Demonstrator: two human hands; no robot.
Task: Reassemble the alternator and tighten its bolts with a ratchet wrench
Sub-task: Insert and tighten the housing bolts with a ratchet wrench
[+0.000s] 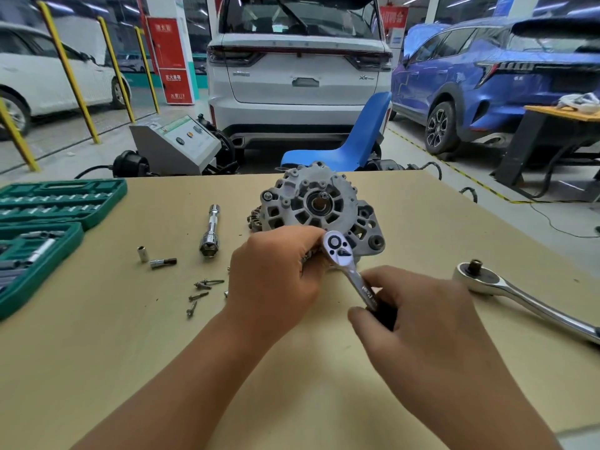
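Two hands busy: left hand (276,274) grips alternator (319,207) near edge, right hand (418,315) grips ratchet wrench (352,271) handle, head on housing.

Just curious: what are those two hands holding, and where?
The right hand grips the small ratchet by its black handle. The left hand steadies the alternator at its near edge.

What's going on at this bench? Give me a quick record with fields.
Part: alternator on the table
Left hand: holds the alternator's near edge
Right hand: grips the small ratchet, its head on the alternator
Spare tool: larger ratchet lying at right
Loose bolts: on the table, left of the hands
Socket case: open, far left
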